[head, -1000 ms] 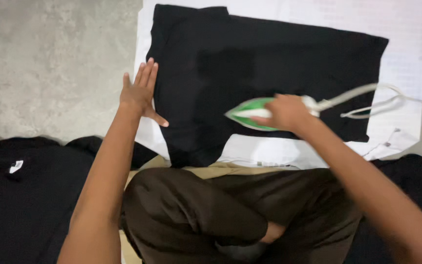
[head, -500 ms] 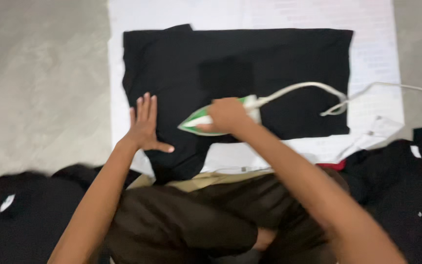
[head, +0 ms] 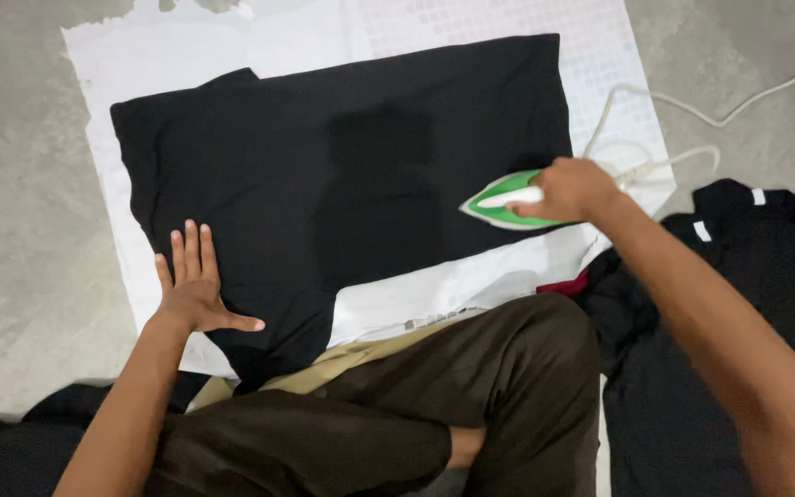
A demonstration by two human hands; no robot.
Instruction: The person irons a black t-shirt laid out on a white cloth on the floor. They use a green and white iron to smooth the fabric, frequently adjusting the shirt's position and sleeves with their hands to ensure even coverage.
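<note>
My right hand [head: 570,189] has a closed grip round the handle of the green and white iron [head: 506,201], at the right edge of the black shirt [head: 342,193] on the white cloth [head: 508,276]. It likely feels heavy and hot-soled, so handle only. My left hand [head: 193,287] lies flat, fingers spread, pinning the soft, limp fabric

You're sitting on a grey concrete floor [head: 20,230] with a white sheet [head: 526,267] spread flat on it. To your right a pile of black clothes [head: 729,304] and a white cord [head: 692,110] lie straight on the floor. More black cloth [head: 11,442] sits at your left.
</note>
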